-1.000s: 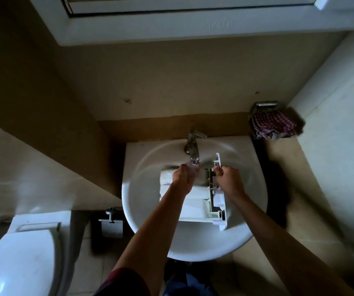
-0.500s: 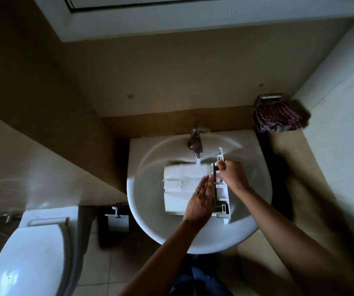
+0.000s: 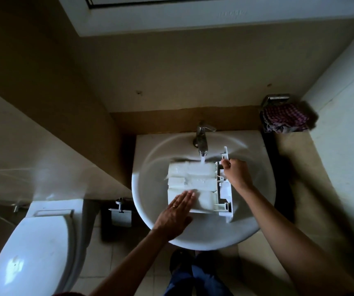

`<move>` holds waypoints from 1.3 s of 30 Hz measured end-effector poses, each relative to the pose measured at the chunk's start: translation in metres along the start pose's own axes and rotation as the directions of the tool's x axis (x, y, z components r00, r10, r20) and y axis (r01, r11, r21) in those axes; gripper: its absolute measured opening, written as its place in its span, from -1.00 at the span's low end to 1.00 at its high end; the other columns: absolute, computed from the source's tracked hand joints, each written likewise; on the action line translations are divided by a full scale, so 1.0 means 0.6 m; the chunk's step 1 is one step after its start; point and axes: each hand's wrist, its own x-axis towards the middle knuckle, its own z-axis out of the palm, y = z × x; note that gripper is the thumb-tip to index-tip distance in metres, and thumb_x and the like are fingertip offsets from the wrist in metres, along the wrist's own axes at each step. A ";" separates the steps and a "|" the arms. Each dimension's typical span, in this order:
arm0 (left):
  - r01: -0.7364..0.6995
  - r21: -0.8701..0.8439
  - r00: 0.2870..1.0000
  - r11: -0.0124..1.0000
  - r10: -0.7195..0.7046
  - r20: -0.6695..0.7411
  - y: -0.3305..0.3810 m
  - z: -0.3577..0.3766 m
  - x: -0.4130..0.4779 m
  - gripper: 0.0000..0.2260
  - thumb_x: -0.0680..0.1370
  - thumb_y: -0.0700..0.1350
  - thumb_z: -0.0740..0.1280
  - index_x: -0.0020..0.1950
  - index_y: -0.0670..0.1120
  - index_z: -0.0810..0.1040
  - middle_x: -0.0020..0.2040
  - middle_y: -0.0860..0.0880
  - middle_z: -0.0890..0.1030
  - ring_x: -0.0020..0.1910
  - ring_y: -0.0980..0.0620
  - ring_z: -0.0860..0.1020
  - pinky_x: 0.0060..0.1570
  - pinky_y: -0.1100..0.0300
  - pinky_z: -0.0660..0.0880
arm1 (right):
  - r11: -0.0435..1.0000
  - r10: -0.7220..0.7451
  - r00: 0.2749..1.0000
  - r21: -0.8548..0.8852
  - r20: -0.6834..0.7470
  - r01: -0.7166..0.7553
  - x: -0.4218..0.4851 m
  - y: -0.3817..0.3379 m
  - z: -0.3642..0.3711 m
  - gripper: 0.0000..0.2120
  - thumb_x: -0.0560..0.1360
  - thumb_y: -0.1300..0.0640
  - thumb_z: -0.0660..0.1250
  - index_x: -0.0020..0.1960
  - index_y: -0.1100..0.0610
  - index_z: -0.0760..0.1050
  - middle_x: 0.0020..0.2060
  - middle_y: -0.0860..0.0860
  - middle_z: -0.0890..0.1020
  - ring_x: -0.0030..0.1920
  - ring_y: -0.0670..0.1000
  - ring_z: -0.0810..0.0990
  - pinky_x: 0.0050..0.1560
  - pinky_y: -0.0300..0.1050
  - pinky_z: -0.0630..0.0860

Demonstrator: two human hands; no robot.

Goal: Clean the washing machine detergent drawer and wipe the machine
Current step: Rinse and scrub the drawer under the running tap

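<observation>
Drawer count: one detergent drawer (image 3: 193, 178), white, lying in the one sink (image 3: 264, 189) under the one tap (image 3: 201, 139); water stream (image 3: 202, 160) lands on its far edge. Two hands on it. Right hand (image 3: 237, 174) grasps the front panel at its far end, fingers curled. Left hand (image 3: 175, 216) lies flat, fingers straight, on the near compartment; one ring (image 3: 174, 206). Also one toilet (image 3: 32, 253) and one checked cloth (image 3: 285, 120).

The rectangular plastic detergent drawer (image 3: 193, 178) is white, like the round ceramic sink (image 3: 148, 174); the crumpled cloth (image 3: 285, 119) at right shows a maroon-and-white check.
</observation>
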 end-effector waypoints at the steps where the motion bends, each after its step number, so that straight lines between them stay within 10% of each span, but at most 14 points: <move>1: 0.046 -0.013 0.999 0.999 -0.046 -0.011 -0.013 -0.003 -0.009 -0.40 0.57 0.05 0.14 0.54 -0.17 0.09 0.53 -0.13 0.18 0.51 -0.08 0.16 0.44 0.03 0.20 | 1.000 0.006 1.000 0.004 0.005 -0.006 0.001 0.001 0.001 -0.62 0.62 0.10 0.16 -0.15 0.34 0.59 -0.23 0.28 0.64 -0.34 0.07 0.48 -0.34 -0.24 0.23; 8: 0.357 -0.372 0.854 0.857 -0.460 -0.241 -0.017 -0.074 0.077 -0.72 0.58 -0.03 0.21 0.13 -0.13 0.62 0.00 -0.10 0.68 -0.04 -0.07 0.65 -0.10 0.15 0.55 | 0.998 0.040 0.999 0.039 0.019 -0.041 0.003 0.002 0.008 -0.63 0.61 0.06 0.16 -0.10 0.29 0.61 -0.23 0.29 0.64 -0.18 0.23 0.62 -0.22 -0.11 0.41; 9: 0.426 -0.528 0.792 0.735 -0.585 -0.176 -0.008 -0.084 0.109 -0.76 0.58 -0.05 0.23 0.10 -0.12 0.63 -0.03 -0.08 0.69 -0.05 -0.05 0.65 -0.08 0.16 0.53 | 0.999 0.040 0.999 0.035 0.017 -0.041 0.003 0.001 0.008 -0.63 0.61 0.06 0.16 -0.12 0.30 0.60 -0.23 0.29 0.64 -0.19 0.23 0.61 -0.24 -0.14 0.37; 11: 0.473 -0.869 0.590 0.143 -0.784 0.192 0.001 -0.099 0.174 -0.79 0.61 -0.09 0.24 0.10 -0.15 0.61 -0.06 -0.09 0.67 -0.06 -0.05 0.63 -0.05 0.13 0.54 | 0.999 0.032 0.999 0.024 0.016 -0.033 0.001 0.001 0.009 -0.63 0.61 0.06 0.16 -0.14 0.30 0.59 -0.23 0.28 0.64 -0.20 0.21 0.61 -0.24 -0.18 0.31; 12: 0.369 -0.906 0.546 -0.207 -0.741 0.391 0.005 -0.102 0.203 -0.78 0.63 -0.12 0.21 0.14 -0.19 0.58 -0.05 -0.11 0.65 -0.05 -0.05 0.62 -0.03 0.14 0.56 | 0.999 0.031 0.999 0.014 0.017 -0.031 0.001 0.001 0.008 -0.63 0.61 0.06 0.16 -0.13 0.29 0.59 -0.22 0.26 0.64 -0.20 0.19 0.61 -0.24 -0.19 0.30; 14: 0.189 -0.808 0.556 -0.558 -0.617 0.557 0.009 -0.098 0.246 -0.71 0.67 -0.12 0.13 0.20 -0.28 0.51 -0.03 -0.15 0.62 -0.05 -0.05 0.61 -0.04 0.14 0.58 | 0.999 0.034 0.999 -0.006 0.023 -0.034 0.002 0.001 0.008 -0.64 0.61 0.05 0.18 -0.10 0.29 0.59 -0.19 0.24 0.65 -0.19 0.16 0.61 -0.24 -0.19 0.31; 23: 0.042 -0.674 0.533 -0.737 -0.554 0.640 0.005 -0.068 0.286 -0.78 0.66 -0.19 0.15 -0.06 -0.31 0.46 -0.10 -0.28 0.54 -0.11 -0.14 0.58 -0.28 0.11 0.63 | 0.998 0.054 0.998 -0.017 0.022 -0.054 0.004 0.009 0.002 -0.61 0.61 0.06 0.18 -0.18 0.35 0.53 -0.33 0.24 0.53 -0.31 0.08 0.45 -0.25 -0.19 0.26; 26: 0.218 -0.759 0.512 -0.613 -0.590 0.624 0.010 -0.076 0.290 -0.90 0.58 -0.28 0.24 -0.12 -0.23 0.48 -0.21 -0.15 0.60 -0.16 -0.04 0.60 -0.18 0.20 0.61 | 0.998 0.056 0.998 -0.003 0.019 -0.056 0.007 0.012 0.002 -0.60 0.61 0.06 0.18 -0.18 0.35 0.55 -0.30 0.28 0.58 -0.34 0.05 0.44 -0.26 -0.19 0.27; 31: 0.565 -0.814 0.596 0.135 -0.749 0.290 0.049 -0.089 0.269 -0.80 0.58 -0.15 0.26 -0.22 -0.10 0.58 -0.30 -0.03 0.60 -0.30 0.06 0.51 -0.25 0.21 0.44 | 0.998 0.062 0.997 -0.003 0.050 -0.062 0.010 0.012 0.000 -0.64 0.62 0.05 0.17 -0.11 0.29 0.59 -0.33 0.14 0.56 -0.40 -0.02 0.43 -0.30 -0.23 0.26; 36: 0.237 -0.480 0.952 0.845 -0.300 -0.058 0.090 -0.013 0.209 -0.63 0.62 -0.21 0.06 0.39 -0.21 0.43 0.29 -0.20 0.53 0.24 -0.06 0.53 0.27 0.19 0.44 | 0.998 0.051 0.998 -0.022 0.028 -0.051 0.013 0.012 0.002 -0.63 0.60 0.05 0.19 -0.11 0.33 0.59 -0.15 0.33 0.63 -0.12 0.24 0.61 -0.17 -0.10 0.39; 39: 0.035 -0.222 0.991 0.974 -0.063 -0.120 0.053 0.017 0.172 -0.58 0.63 -0.11 0.10 0.46 -0.27 0.31 0.45 -0.20 0.36 0.47 -0.12 0.29 0.46 0.00 0.22 | 0.999 0.049 0.998 -0.025 0.047 -0.048 0.012 0.009 -0.005 -0.60 0.60 0.06 0.20 -0.25 0.32 0.54 -0.18 0.36 0.61 -0.14 0.25 0.59 -0.23 -0.13 0.29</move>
